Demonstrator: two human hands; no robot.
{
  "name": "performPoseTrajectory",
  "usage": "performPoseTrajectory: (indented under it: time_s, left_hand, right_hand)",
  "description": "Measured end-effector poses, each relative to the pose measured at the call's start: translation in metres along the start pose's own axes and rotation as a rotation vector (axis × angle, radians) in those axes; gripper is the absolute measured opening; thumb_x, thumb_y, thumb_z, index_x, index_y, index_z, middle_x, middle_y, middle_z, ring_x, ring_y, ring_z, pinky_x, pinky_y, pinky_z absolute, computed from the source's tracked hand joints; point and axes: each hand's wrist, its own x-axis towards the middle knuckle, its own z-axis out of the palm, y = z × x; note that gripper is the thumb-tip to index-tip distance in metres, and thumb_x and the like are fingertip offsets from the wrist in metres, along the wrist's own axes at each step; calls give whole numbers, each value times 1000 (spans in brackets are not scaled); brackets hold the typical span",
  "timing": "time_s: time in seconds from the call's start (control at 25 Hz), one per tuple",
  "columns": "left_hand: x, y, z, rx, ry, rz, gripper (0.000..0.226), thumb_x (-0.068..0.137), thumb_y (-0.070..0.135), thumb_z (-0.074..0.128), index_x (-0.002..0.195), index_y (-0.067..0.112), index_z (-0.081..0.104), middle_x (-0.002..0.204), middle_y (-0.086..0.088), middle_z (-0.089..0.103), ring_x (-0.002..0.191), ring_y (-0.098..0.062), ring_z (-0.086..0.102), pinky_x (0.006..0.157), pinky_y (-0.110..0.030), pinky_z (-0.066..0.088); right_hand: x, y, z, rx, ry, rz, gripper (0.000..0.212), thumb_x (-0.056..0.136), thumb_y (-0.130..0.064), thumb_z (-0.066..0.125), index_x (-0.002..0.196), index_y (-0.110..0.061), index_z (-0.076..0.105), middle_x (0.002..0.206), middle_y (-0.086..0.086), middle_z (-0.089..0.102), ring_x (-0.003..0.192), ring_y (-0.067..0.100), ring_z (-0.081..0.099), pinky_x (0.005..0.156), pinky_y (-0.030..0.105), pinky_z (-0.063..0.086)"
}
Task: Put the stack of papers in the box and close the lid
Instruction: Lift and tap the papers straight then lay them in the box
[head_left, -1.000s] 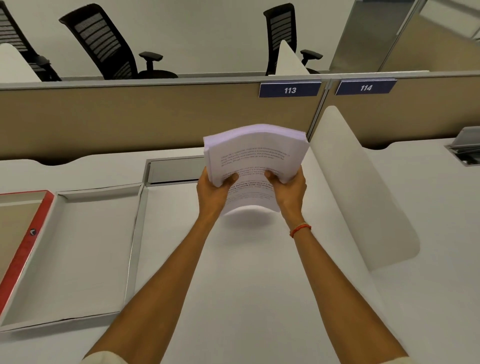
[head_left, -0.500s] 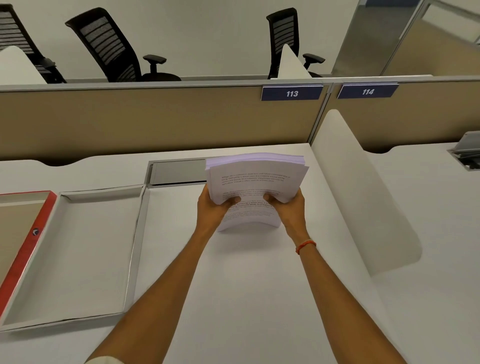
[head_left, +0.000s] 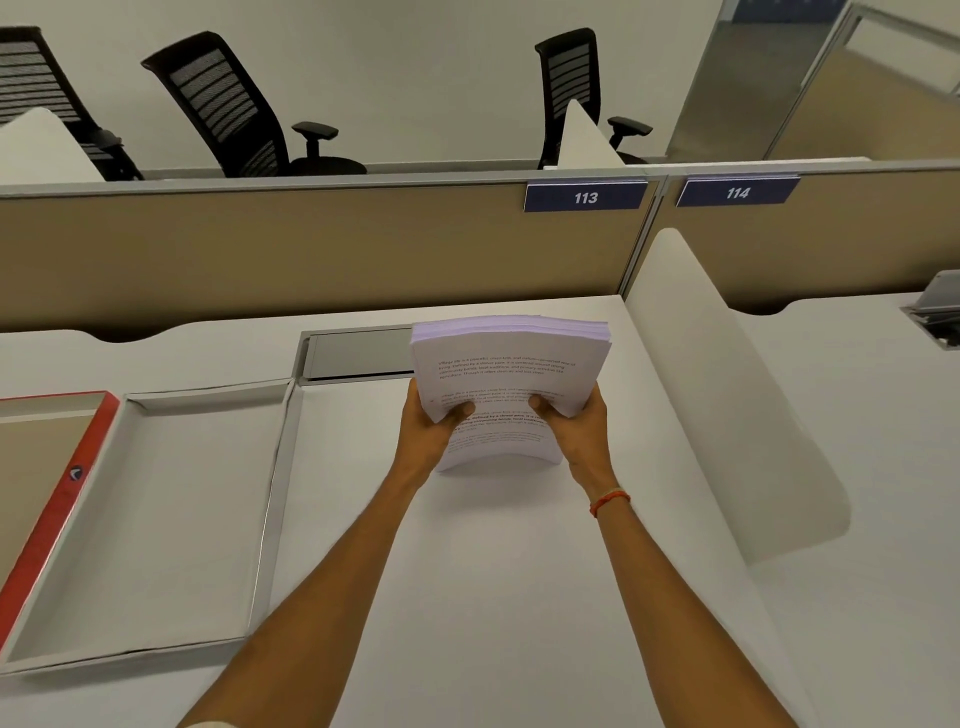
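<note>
At the far left, the red-edged lid (head_left: 57, 514) is lying open and flat on the white desk (head_left: 519, 597), with its brown inside facing up. Only a part of it is showing at the edge of the view. Just beside it, on its right and touching it, the white box (head_left: 171, 519) is lying open too. It is shallow, and low walls are running around its flat bottom.

In the middle, the left hand (head_left: 423, 439) is gripping the near left corner of the stack of papers (head_left: 511, 364), with the thumb pressing on the top page. The stack is standing on its near edge on the desk, well apart from the box and to the right of it. The upper sheets are bending toward the person, and printed lines of text are showing on them. Behind the stack, a grey metal flap (head_left: 358, 356) is sitting in the desk surface.

The right hand (head_left: 582, 434) is gripping the near right corner of the stack in the same way. A thin orange bracelet (head_left: 609, 501) is sitting on the right wrist.

Further right, a white rounded divider (head_left: 727, 389) is standing upright between this desk and the next one. Blue plates reading 113 (head_left: 585, 197) and 114 (head_left: 737, 193) are hanging on the beige partition (head_left: 311, 249) behind.
</note>
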Motion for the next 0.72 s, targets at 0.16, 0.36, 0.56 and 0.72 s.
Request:
performPoseTrajectory:
  time_s: [0.16,0.36,0.56,0.72]
  left_hand:
    - [2,0,2,-8,32,-3,68,77,14,81,136,21,47,129,-4,63,107,-18,64,88,-35,56]
    - [3,-1,1,-3,30,-12,64,79,14,79,135,21,49,125,-1,64,102,-14,65,86,-32,57]
    - [3,-1,2,-4,20,-17,62,82,14,77,137,19,48,126,-1,63,105,-16,64,81,-25,56]
    - [3,0,0,14,14,-32,52,87,10,70,134,20,50,122,0,63,104,-18,65,91,-43,56]
  right_hand:
    - [1,-7,7,-17,30,-7,59,72,-29,86,113,-52,52,112,-15,66,102,8,67,79,19,58]
    - [-1,-7,6,-34,21,22,54,75,-27,84,108,-56,52,102,-28,65,97,-6,66,73,13,58]
    - [-1,-6,6,-48,35,24,52,79,-24,81,113,-50,52,109,-18,65,98,0,67,75,16,59]
    - [3,-5,6,-55,24,38,46,85,-21,75,125,-23,52,112,-5,64,102,12,66,72,17,61]
